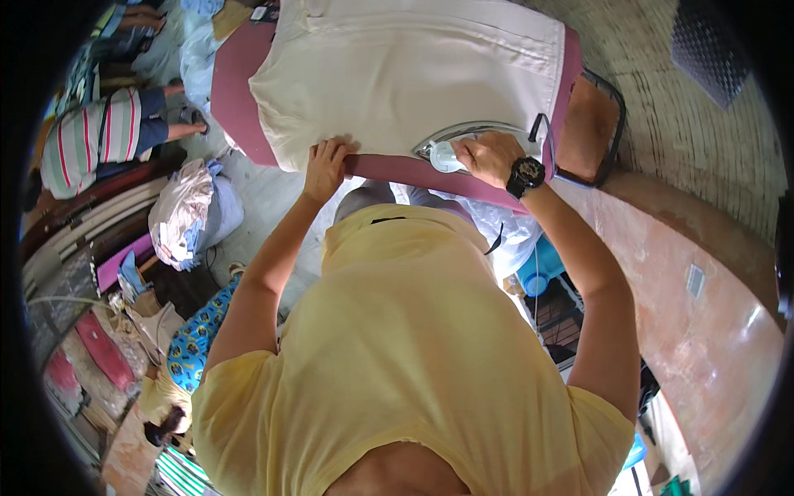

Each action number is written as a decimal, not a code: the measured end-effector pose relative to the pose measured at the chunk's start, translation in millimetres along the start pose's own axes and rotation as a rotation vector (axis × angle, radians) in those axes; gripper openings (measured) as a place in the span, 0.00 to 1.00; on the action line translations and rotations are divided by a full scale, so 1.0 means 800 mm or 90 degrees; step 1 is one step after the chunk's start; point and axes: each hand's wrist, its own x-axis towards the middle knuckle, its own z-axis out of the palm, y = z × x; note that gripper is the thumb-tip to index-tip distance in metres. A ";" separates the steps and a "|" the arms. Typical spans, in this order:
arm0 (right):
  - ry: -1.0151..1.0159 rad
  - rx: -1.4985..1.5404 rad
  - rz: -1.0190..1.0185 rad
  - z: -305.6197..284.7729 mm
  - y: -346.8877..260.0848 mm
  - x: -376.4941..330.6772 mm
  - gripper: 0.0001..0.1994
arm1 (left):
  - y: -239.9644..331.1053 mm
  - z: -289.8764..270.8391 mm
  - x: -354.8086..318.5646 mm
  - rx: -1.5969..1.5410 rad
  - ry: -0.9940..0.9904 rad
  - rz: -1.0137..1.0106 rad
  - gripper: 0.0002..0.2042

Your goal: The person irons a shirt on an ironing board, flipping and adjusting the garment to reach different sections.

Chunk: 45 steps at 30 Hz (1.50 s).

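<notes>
Resting the left hand [327, 169] on the near edge of the cream cloth [397, 74], fingers bent, just left of the bare near strip of the maroon board [397, 170]. Can't really tell from overhead whether pinching that edge or only pressing it down. Moving right from there, spread out wide over the board, pretty smooth overall with a few soft ripples around the middle. Would call it partway through ironing: already laid out and looking mostly flat, probably with the near right part being pressed and maybe those ripples left to do. Further right, wrapped snugly round the iron [445, 157] with the right hand [492, 157]. Sitting on the cloth near its near right corner, tucked right under that grip and well apart from the left hand. Wearing a chunky black watch [527, 175] on that side too. Past all that, sticking out beyond the board's right end, just a black metal frame [616, 124].
</notes>
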 end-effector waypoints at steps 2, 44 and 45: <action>-0.010 0.016 -0.005 0.005 -0.015 0.009 0.22 | -0.019 0.010 -0.009 -0.042 0.004 -0.011 0.21; -0.036 0.027 0.025 0.048 -0.204 0.286 0.30 | -0.257 -0.045 0.029 -0.956 0.232 -0.512 0.24; -0.021 0.027 0.039 0.050 -0.211 0.296 0.31 | -0.258 -0.044 0.031 -0.928 0.283 -0.519 0.24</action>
